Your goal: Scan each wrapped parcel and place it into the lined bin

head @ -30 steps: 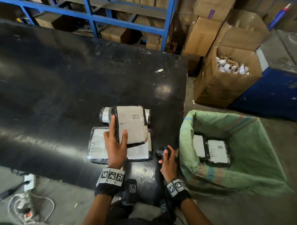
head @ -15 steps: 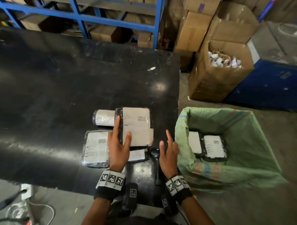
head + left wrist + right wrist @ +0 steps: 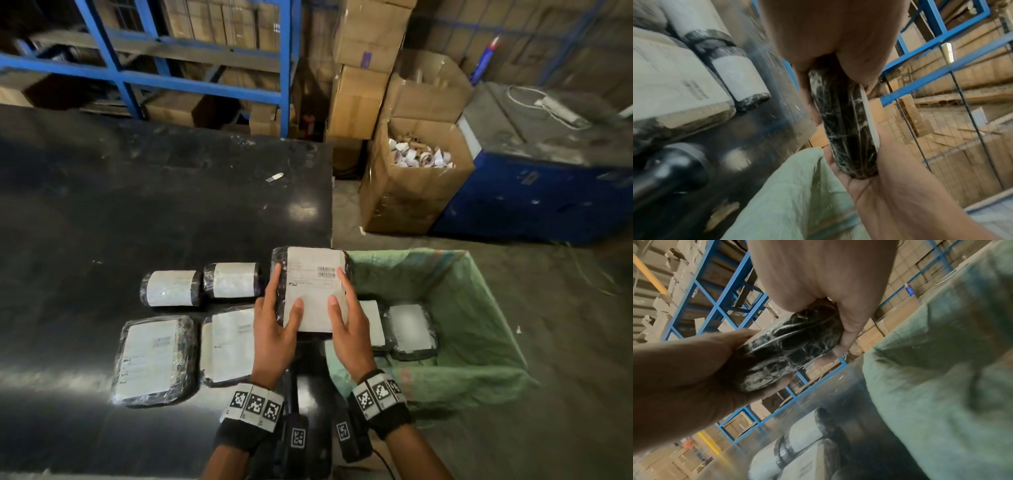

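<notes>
Head view: both hands, left (image 3: 274,329) and right (image 3: 349,329), clamp the parcel (image 3: 313,287) aloft at the table edge beside the bin (image 3: 486,329); slick wrap could slip, dropping it short

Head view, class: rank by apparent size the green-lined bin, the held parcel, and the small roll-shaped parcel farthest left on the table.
1. Green-lined bin: clearly largest.
2. Held parcel, gripped by both hands; it is raised nearer the camera, so its lead is overstated.
3. Roll-shaped parcel: smallest.
</notes>
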The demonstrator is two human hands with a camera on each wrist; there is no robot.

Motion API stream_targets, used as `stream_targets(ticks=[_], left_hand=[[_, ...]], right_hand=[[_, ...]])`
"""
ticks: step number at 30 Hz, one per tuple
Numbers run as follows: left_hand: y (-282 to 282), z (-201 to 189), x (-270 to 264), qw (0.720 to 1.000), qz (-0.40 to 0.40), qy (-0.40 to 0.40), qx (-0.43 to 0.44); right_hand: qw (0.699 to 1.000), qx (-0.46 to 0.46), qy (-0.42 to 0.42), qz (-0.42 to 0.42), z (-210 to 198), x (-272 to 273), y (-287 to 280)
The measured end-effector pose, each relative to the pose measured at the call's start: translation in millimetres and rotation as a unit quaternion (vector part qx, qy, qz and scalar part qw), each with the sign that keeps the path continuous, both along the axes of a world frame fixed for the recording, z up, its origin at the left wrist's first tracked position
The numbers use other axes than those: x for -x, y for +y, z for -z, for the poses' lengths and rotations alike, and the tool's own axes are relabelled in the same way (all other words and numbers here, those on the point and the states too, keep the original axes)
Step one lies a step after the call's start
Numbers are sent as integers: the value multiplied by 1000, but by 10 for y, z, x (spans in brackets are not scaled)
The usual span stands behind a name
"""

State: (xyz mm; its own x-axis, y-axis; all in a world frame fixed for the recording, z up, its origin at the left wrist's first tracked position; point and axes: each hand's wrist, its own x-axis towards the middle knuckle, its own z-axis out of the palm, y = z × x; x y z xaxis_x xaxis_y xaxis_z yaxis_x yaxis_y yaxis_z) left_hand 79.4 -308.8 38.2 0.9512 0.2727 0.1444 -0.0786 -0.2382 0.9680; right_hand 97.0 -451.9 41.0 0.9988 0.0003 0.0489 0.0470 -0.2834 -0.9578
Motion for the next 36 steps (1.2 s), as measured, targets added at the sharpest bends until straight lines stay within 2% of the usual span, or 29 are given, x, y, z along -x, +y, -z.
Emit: stream_targets(ticks=[3,5,7,11,15,20,25,30,33,36], left_hand=[[-397,20,-131,998,49,24,-20],[-689,41,-208,992,81,62,-76],[-955,121,-262,981,77,80,-157],[-1294,501,-356,947,42,117,-297],[-1476,866,-314,928,58,132,-342],[-1540,962,-270,923,59,127,-358],[-1520,1011,-292,926,70,134,-347],[-1518,1019,-299,923,75,139,-351],[-1556,1013,-300,917,73,146,-365],[-1577,1010,-267,908,75,143,-386]], right_hand=[[1000,-1,7,17,4,-77,-505],[999,19,14,24,-3,-149,-902],[997,61,30,23,64,-270,-1328],[984,125,128,17,373,-696,-2124],[948,221,228,-24,720,-1185,-2622],[900,290,321,-53,1426,-1568,-2912],[906,253,337,-36,1866,-1604,-3009],[923,253,289,-8,2190,-1480,-3072],[909,291,299,-11,2383,-1402,-3131],[880,323,347,15,2467,-1399,-3106]])
